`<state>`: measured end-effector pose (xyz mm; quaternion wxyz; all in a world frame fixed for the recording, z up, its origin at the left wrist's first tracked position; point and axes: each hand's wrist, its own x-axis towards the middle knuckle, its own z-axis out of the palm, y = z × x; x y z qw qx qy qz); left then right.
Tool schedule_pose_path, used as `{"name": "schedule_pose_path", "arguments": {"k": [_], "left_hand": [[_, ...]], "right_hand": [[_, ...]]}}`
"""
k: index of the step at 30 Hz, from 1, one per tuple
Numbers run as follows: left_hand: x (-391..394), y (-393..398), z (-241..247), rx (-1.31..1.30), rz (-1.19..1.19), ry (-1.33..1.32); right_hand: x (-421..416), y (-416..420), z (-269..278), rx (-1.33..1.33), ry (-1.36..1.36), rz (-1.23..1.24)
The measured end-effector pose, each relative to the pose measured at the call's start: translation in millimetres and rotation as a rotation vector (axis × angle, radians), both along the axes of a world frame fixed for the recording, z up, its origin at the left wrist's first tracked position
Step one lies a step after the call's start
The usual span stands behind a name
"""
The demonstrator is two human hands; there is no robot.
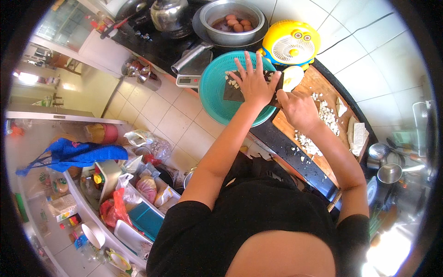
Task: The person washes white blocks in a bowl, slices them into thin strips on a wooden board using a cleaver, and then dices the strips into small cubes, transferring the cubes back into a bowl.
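My right hand (298,110) grips the handle of a cleaver (235,93), whose broad dark blade lies over a teal plastic colander (216,109). Small white diced pieces (232,83) lie on the blade. Spread above the blade is my left hand (256,85), fingers apart; whether its palm touches the blade cannot be told. More white diced pieces (327,117) are scattered on the wooden cutting board (309,83), with larger white chunks (357,133) near its far right edge. A pale rounded piece (292,78) sits beside the cleaver, next to the colander.
A yellow toy-shaped fan (292,43) stands behind the colander. On the stove are a metal pot (232,34) holding several brown eggs and a steel kettle (169,15). A digital scale (188,81) is left of the colander. Ladles and a small metal pan (390,173) lie at the right.
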<state>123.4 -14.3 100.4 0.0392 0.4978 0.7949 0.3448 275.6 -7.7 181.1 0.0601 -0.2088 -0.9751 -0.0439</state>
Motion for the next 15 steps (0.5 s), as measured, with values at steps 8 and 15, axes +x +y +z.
{"name": "schedule_pose_path", "arguments": {"k": [8,15], "left_hand": [[-46,0,-45,0.022,0.12,0.052],[-125,-23,-82,0.389,0.083,0.08]], "right_hand": [[16,-10,27,-0.009,-0.047,0.008],[44,-2,48,-0.589,0.321,-0.164]]}}
